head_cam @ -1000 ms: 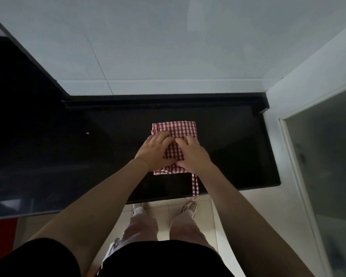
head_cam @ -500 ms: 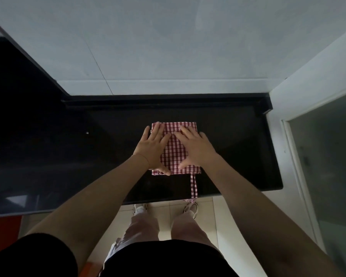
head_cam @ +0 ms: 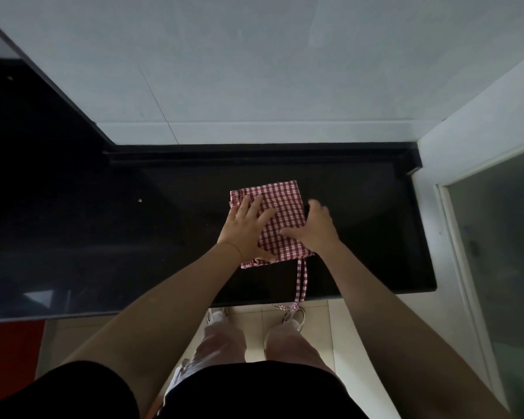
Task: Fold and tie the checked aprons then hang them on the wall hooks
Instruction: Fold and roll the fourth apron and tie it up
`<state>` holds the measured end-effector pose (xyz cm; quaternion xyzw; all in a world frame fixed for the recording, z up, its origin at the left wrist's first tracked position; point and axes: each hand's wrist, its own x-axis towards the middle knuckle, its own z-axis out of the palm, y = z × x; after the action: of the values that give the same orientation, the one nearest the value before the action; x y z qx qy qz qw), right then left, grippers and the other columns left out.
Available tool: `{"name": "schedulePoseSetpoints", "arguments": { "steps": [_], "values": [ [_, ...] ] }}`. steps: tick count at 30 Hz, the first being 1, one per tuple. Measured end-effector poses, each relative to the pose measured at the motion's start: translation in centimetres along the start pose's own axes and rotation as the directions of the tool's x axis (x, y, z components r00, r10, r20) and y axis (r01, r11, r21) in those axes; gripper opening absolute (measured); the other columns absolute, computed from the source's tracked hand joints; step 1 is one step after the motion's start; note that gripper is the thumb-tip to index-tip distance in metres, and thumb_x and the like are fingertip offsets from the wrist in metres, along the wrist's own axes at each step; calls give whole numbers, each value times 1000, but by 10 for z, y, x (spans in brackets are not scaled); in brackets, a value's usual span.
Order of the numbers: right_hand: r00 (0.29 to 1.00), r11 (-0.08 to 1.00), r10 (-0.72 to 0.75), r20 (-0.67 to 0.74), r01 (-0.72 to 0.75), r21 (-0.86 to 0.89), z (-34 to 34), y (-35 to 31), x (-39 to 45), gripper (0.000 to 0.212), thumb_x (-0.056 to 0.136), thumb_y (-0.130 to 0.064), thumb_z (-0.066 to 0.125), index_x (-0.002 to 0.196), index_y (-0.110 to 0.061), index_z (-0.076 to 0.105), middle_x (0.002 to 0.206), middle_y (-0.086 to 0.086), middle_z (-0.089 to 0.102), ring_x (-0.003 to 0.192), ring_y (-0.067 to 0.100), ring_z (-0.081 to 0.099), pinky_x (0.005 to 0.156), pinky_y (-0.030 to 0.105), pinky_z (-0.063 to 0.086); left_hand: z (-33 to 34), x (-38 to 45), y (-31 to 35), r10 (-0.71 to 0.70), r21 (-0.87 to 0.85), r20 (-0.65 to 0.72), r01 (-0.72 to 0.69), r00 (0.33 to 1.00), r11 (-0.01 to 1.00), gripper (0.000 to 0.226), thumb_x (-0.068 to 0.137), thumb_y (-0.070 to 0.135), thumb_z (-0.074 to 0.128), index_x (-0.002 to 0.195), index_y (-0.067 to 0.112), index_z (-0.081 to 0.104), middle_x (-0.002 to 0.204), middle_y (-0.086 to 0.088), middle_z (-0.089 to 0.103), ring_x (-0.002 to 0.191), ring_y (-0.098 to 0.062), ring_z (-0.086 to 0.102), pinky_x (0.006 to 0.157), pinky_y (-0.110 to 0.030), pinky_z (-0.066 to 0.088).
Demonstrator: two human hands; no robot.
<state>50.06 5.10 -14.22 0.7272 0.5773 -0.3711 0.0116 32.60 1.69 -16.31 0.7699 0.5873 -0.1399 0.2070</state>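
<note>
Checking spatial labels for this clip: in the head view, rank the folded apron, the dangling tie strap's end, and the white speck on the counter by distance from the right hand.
1. Folded apron: touching the right hand, on its left.
2. Tie strap's end: below, over the counter edge.
3. White speck: far left.
</note>
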Motion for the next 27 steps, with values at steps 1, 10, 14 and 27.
{"name": "schedulePoseSetpoints", "arguments": {
  "steps": [1,10,14,27],
  "values": [
    [993,987,108,55,-113,112,0,0,0,93,75,-37,84,148,-16,30,143,11,43,119,24,53,93,39,48,2,-2,3,-11,-6,-20,11,1000,1000,114,72,77,64,155,29,0,165,-10,-13,151,-35,-11,121,-54,0],
    [978,953,169,126,-195,232,21,-24,-10,37,80,-36,78,106,-19,58,99,1,64,85,15,63,75,30,55,13,-5,12,-50,-48,-45,48,998,998,107,75,79,57,154,30,5,164,-12,-17,151,-36,-13,120,-55,-2],
    [989,990,6,-151,-27,-137,37,-33,-22,21,91,-27,66,110,-21,59,102,-1,64,86,15,62,79,35,57,10,-7,-4,16,-169,-56,-25,998,985,102,77,76,58,155,32,10,165,-5,-14,152,-29,-12,123,-54,3],
    [825,841,-461,-327,289,-457,78,-51,-64,22,90,-25,68,105,-11,60,98,7,64,83,18,61,71,33,54,21,-24,-19,-165,-136,-178,142,970,980,78,88,42,63,153,26,24,163,-8,8,149,-30,11,118,-49,26]
  ]
}}
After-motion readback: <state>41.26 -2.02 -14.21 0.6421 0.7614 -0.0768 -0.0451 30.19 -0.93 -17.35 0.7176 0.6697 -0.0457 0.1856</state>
